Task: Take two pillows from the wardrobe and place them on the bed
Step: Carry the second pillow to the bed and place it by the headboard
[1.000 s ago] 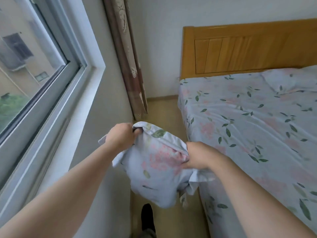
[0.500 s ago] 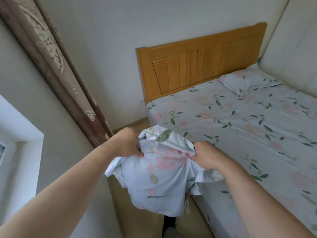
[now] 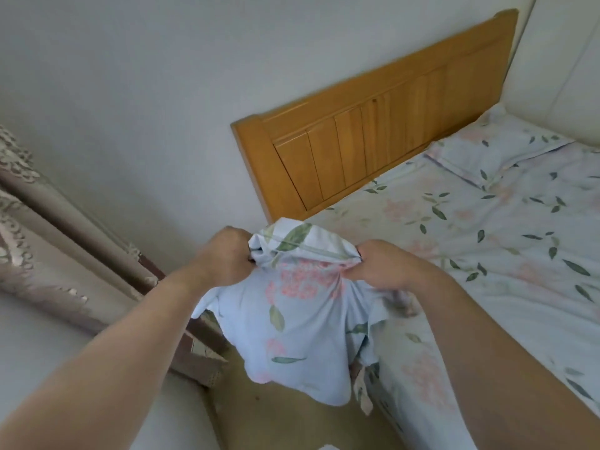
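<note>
A floral pillow [image 3: 298,326] in a pale blue case with pink flowers and green leaves hangs in front of me, beside the bed's left edge. My left hand [image 3: 224,258] grips its top left corner and my right hand [image 3: 380,264] grips its top right corner. The bed [image 3: 487,254] with a matching floral sheet fills the right side. A second floral pillow [image 3: 493,151] lies flat at the head of the bed, in the far right corner by the wooden headboard [image 3: 373,141].
A brown patterned curtain [image 3: 48,248] hangs on the left. A white wall stands behind the headboard, and a padded cream wall panel [image 3: 558,69] borders the bed's far side. A narrow strip of tan floor [image 3: 276,417] runs between the wall and the bed.
My view has swung right and up, from the window toward the headboard. The held pillow has stayed in both hands and now sits closer to the bed's head end.
</note>
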